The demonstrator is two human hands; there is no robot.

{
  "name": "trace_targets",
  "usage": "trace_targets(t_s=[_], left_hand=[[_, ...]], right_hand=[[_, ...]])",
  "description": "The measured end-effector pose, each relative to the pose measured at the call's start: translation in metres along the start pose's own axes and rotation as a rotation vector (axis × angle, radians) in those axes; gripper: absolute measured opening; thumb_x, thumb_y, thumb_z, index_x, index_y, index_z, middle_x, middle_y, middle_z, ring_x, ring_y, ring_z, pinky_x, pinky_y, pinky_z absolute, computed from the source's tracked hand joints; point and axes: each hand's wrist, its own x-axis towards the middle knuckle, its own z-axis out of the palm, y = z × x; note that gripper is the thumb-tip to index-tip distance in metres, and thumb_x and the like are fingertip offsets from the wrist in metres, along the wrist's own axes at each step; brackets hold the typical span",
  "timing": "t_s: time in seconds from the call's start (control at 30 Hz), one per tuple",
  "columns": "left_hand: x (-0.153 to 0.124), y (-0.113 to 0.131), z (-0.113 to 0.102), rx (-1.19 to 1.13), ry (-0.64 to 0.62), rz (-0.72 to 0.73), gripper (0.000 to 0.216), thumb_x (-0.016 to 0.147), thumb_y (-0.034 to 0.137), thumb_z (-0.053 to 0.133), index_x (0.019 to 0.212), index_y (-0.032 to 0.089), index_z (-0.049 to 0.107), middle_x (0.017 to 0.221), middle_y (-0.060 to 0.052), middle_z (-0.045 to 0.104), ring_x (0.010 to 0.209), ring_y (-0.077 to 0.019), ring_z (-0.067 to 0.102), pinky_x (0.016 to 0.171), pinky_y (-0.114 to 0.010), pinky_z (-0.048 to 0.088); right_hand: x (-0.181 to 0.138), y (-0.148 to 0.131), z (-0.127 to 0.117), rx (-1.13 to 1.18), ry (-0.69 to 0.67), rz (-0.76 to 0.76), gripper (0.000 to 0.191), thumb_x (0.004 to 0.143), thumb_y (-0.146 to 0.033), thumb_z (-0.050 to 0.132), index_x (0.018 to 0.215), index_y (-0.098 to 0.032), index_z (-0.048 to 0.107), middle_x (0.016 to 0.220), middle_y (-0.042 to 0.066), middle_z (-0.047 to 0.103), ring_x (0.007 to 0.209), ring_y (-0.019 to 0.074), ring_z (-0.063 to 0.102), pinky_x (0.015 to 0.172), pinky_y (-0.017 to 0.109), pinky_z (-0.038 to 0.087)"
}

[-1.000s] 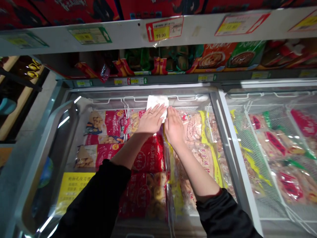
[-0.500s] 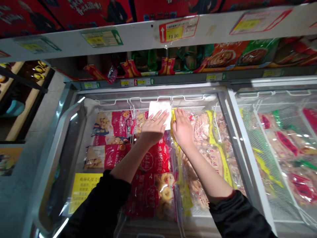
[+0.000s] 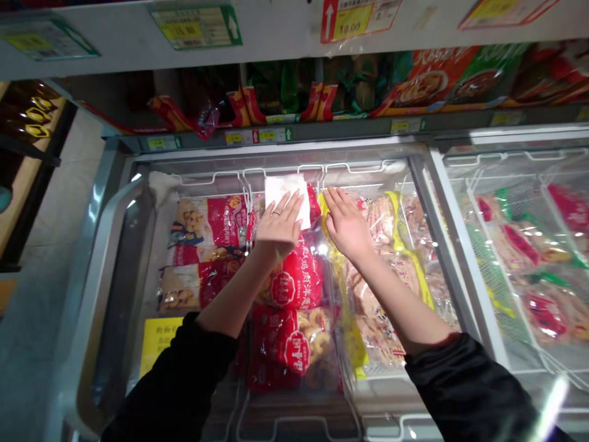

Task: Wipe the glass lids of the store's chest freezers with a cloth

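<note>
My left hand [image 3: 278, 226] lies flat with its fingers spread over a folded white cloth or paper wipe [image 3: 283, 184]. The wipe is pressed on the clear glass lid of a chest freezer. To its right, my right hand [image 3: 347, 224] rests palm down on the same glass, fingers stretched out and holding nothing. Beneath the lid, red bags of frozen snacks [image 3: 299, 279] lie under the left hand and forearm. Yellow-edged clear packs [image 3: 384, 218] of pale food lie under the right hand.
A raised grey frame [image 3: 99, 294] borders the lid on the left. White wire baskets [image 3: 340, 405] divide the freezer. A yellow notice [image 3: 159, 337] is by the left sleeve. Above the back edge runs a shelf rail [image 3: 276, 31] with price tags. Another freezer section [image 3: 519, 245] adjoins on the right.
The left hand and the wipe have slid a little left across the glass, uncovering more of a red bag. The right hand stays flat, slightly farther right. The camera view has tilted down.
</note>
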Motion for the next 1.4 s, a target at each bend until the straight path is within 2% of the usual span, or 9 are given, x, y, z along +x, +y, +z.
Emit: trace_targets(t_s=[0.2, 0.3, 0.43, 0.57, 0.83, 0.97, 1.13, 1.27, 1.4], left_hand=[[0.019, 0.000, -0.005, 0.010, 0.010, 0.099, 0.065, 0.112, 0.033, 0.030, 0.175, 0.017, 0.028, 0.183, -0.001, 0.025, 0.171, -0.0210, 0.023, 0.141, -0.043, 0.016], [0.029, -0.013, -0.012, 0.008, 0.017, 0.045, 0.066, 0.112, 0.034, 0.033, 0.174, 0.014, 0.029, 0.183, -0.003, 0.025, 0.171, -0.0226, 0.022, 0.141, -0.044, 0.017], [0.010, -0.024, -0.012, 0.018, 0.076, -0.068, 0.066, 0.112, 0.035, 0.033, 0.174, 0.012, 0.030, 0.183, -0.005, 0.027, 0.171, -0.0246, 0.023, 0.141, -0.046, 0.018], [-0.009, -0.013, -0.006, 0.042, 0.066, -0.046, 0.065, 0.113, 0.036, 0.032, 0.174, 0.016, 0.030, 0.183, -0.004, 0.027, 0.170, -0.0246, 0.023, 0.141, -0.047, 0.018], [0.036, -0.019, -0.013, 0.006, 0.033, 0.018, 0.063, 0.112, 0.029, 0.031, 0.174, 0.020, 0.031, 0.183, 0.001, 0.027, 0.170, -0.0193, 0.023, 0.141, -0.043, 0.019], [0.019, -0.031, -0.015, 0.021, 0.067, -0.082, 0.063, 0.113, 0.033, 0.032, 0.175, 0.020, 0.030, 0.182, -0.001, 0.028, 0.170, -0.0216, 0.024, 0.141, -0.046, 0.019], [-0.005, -0.010, -0.005, 0.051, 0.059, -0.071, 0.064, 0.113, 0.037, 0.034, 0.175, 0.022, 0.030, 0.182, 0.001, 0.027, 0.170, -0.0221, 0.024, 0.141, -0.047, 0.019], [0.015, 0.009, -0.002, 0.044, 0.039, 0.000, 0.064, 0.113, 0.038, 0.033, 0.175, 0.023, 0.029, 0.182, 0.001, 0.026, 0.170, -0.0216, 0.024, 0.141, -0.047, 0.018], [0.039, -0.002, -0.013, 0.021, 0.017, -0.001, 0.064, 0.113, 0.036, 0.033, 0.175, 0.024, 0.029, 0.183, 0.001, 0.027, 0.170, -0.0201, 0.024, 0.141, -0.045, 0.018]], right_hand=[[0.001, 0.002, 0.000, -0.064, -0.045, -0.043, 0.064, 0.106, -0.025, 0.038, 0.169, -0.015, 0.044, 0.177, 0.009, 0.040, 0.167, 0.0285, 0.031, 0.138, 0.056, 0.029], [0.001, 0.003, -0.003, -0.086, -0.094, -0.080, 0.062, 0.107, -0.023, 0.039, 0.169, -0.017, 0.046, 0.176, 0.006, 0.041, 0.167, 0.0287, 0.032, 0.137, 0.056, 0.031], [0.000, 0.005, -0.005, -0.122, -0.129, -0.129, 0.060, 0.108, -0.022, 0.039, 0.167, -0.021, 0.050, 0.174, 0.003, 0.045, 0.166, 0.0292, 0.034, 0.137, 0.056, 0.032], [0.000, 0.005, -0.004, -0.142, -0.130, -0.161, 0.058, 0.109, -0.021, 0.040, 0.166, -0.022, 0.051, 0.174, 0.003, 0.045, 0.165, 0.0285, 0.036, 0.137, 0.056, 0.033], [-0.001, 0.006, -0.003, -0.161, -0.117, -0.172, 0.057, 0.109, -0.023, 0.040, 0.164, -0.022, 0.053, 0.173, 0.004, 0.047, 0.164, 0.0268, 0.038, 0.136, 0.054, 0.035], [0.000, 0.004, -0.005, -0.156, -0.119, -0.176, 0.056, 0.109, -0.023, 0.041, 0.164, -0.023, 0.053, 0.173, 0.003, 0.048, 0.164, 0.0266, 0.039, 0.135, 0.055, 0.037], [0.001, 0.002, -0.003, -0.168, -0.109, -0.171, 0.055, 0.110, -0.023, 0.041, 0.163, -0.023, 0.054, 0.173, 0.003, 0.047, 0.163, 0.0278, 0.040, 0.133, 0.055, 0.039], [0.001, 0.000, -0.003, -0.159, -0.106, -0.164, 0.055, 0.109, -0.024, 0.042, 0.162, -0.021, 0.055, 0.172, 0.005, 0.048, 0.163, 0.0279, 0.040, 0.134, 0.056, 0.037], [0.002, -0.002, -0.007, -0.138, -0.125, -0.149, 0.056, 0.108, -0.022, 0.042, 0.163, -0.020, 0.055, 0.172, 0.006, 0.048, 0.163, 0.0276, 0.040, 0.134, 0.055, 0.037]])
